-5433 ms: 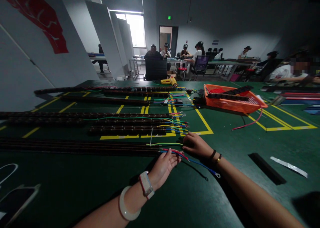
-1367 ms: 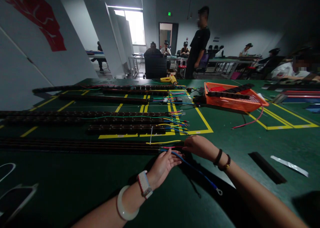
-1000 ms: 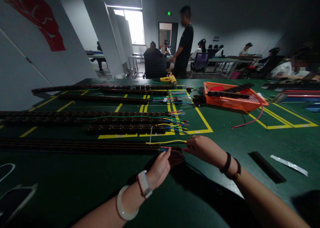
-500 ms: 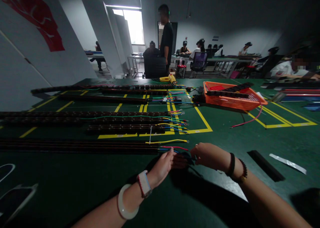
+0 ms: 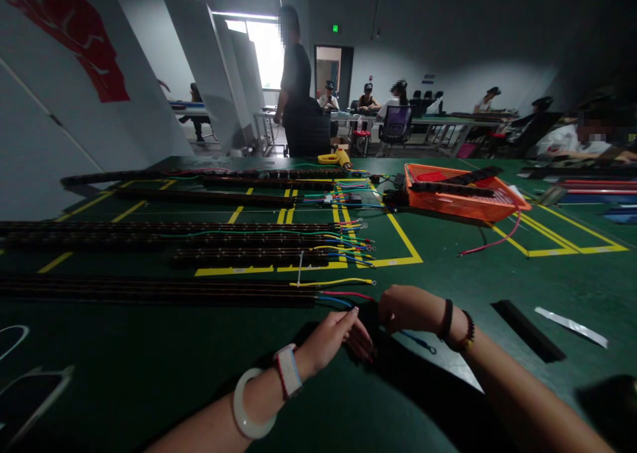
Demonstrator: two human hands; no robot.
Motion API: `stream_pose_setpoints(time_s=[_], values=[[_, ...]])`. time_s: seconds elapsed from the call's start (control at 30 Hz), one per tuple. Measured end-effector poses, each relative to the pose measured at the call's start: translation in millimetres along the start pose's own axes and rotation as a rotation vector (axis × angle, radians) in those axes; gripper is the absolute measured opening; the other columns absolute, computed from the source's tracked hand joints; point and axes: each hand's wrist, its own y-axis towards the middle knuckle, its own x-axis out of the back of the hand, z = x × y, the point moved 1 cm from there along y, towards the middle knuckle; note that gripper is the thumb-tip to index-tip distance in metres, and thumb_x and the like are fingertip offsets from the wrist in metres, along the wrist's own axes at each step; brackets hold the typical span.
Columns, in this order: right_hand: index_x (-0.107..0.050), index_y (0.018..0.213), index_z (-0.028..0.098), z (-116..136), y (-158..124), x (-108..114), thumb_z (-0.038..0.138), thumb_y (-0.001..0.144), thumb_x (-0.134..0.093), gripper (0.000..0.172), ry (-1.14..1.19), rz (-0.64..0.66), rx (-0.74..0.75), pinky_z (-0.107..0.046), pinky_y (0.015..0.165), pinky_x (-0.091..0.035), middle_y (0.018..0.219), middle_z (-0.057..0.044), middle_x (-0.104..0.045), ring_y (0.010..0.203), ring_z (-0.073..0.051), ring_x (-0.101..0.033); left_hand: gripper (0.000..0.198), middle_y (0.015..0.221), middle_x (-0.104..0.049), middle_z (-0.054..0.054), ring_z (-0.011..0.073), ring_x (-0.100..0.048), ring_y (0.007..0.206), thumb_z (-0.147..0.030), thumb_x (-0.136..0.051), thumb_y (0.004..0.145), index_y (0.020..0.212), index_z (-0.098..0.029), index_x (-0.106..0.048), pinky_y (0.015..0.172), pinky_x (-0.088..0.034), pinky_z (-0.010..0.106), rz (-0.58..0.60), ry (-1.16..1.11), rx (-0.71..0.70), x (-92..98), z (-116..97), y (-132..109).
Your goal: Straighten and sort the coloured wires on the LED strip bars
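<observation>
My right hand is closed, with the fingers curled round the blue wire, whose ring terminal sticks out below the hand. A dark piece shows between my two hands; its kind is hard to make out. My left hand is beside it, fingers stretched and thumb apart, close to where the wire leaves the black strips. From those strips also come a red wire and, just above, a yellow wire with a ring terminal.
More black strips with coloured wires lie beyond on the green table, marked with yellow tape. An orange basket, a yellow heat gun, a black flat strip and a white strip are farther off. People sit behind; one person stands.
My left hand has shifted slightly right and down, its fingers lower. The blue wire's end with its ring terminal now shows below my right hand. The standing person has moved left.
</observation>
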Motion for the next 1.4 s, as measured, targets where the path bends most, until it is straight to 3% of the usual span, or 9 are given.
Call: stream_pose_setpoints(time_s=[0.13,0.23,0.37,0.53,0.73,0.97,1.4], values=[[-0.074,0.075,0.019,-7,-7,10,0.024,0.075,-0.064,0.011,0.147,-0.044,0.015,-0.019,0.047,-0.032,0.058,-0.001,-0.066,0.049,-0.010,-0.054,0.055,0.068,-0.070,0.010,0.0174,-0.066,0.061,-0.057,-0.038,0.085,0.069,-0.013,-0.067,0.063,-0.048,0.029,-0.003,-0.003,0.001,-0.2,1,1],[-0.071,0.084,0.018,-17,-8,20,0.029,0.084,-0.054,0.021,0.330,-0.171,0.024,-0.018,0.047,-0.035,0.057,0.001,-0.063,0.045,-0.008,-0.053,0.057,0.068,-0.071,0.011,0.0187,-0.066,0.062,-0.058,-0.037,0.085,0.068,-0.013,-0.067,0.063,-0.048,0.031,0.005,0.009,0.002,-1.0,-1,1],[-0.068,0.083,0.014,-35,10,19,0.043,0.086,-0.052,0.033,0.465,-0.566,0.009,-0.019,0.048,-0.034,0.058,0.001,-0.059,0.049,-0.008,-0.049,0.056,0.069,-0.071,0.011,0.0190,-0.067,0.063,-0.059,-0.039,0.085,0.069,-0.013,-0.067,0.065,-0.049,0.031,0.003,0.015,-0.019,-2.0,-4,-1],[-0.064,0.084,0.012,-66,50,-13,0.055,0.080,-0.054,0.044,0.825,-1.017,-0.110,-0.022,0.056,-0.038,0.073,-0.004,-0.062,0.063,-0.013,-0.052,0.054,0.074,-0.072,0.012,0.0196,-0.068,0.067,-0.058,-0.039,0.085,0.073,-0.013,-0.066,0.066,-0.050,0.030,0.018,0.046,-0.023,0.5,-3,-1],[-0.065,0.083,0.013,-86,72,-35,0.057,0.077,-0.055,0.045,0.908,-0.997,-0.155,-0.022,0.057,-0.039,0.070,-0.002,-0.063,0.062,-0.013,-0.052,0.051,0.074,-0.072,0.012,0.0199,-0.067,0.068,-0.057,-0.042,0.084,0.074,-0.013,-0.065,0.067,-0.049,0.031,0.007,0.108,-0.007,-0.2,-5,-2],[-0.066,0.083,0.014,-98,79,-39,0.051,0.077,-0.059,0.038,0.916,-0.923,-0.133,-0.021,0.064,-0.041,0.075,-0.001,-0.066,0.069,-0.012,-0.056,0.047,0.077,-0.072,0.011,0.0202,-0.067,0.071,-0.055,-0.044,0.085,0.075,-0.014,-0.065,0.068,-0.050,0.031,-0.010,0.182,0.004,-1.7,-8,-3],[-0.067,0.082,0.014,-94,77,-38,0.048,0.076,-0.060,0.035,0.886,-0.888,-0.094,-0.021,0.064,-0.039,0.075,-0.001,-0.065,0.069,-0.012,-0.055,0.043,0.078,-0.072,0.011,0.0210,-0.067,0.071,-0.051,-0.044,0.086,0.076,-0.013,-0.063,0.069,-0.050,0.033,-0.026,0.180,-0.022,-2.2,-7,-3]])
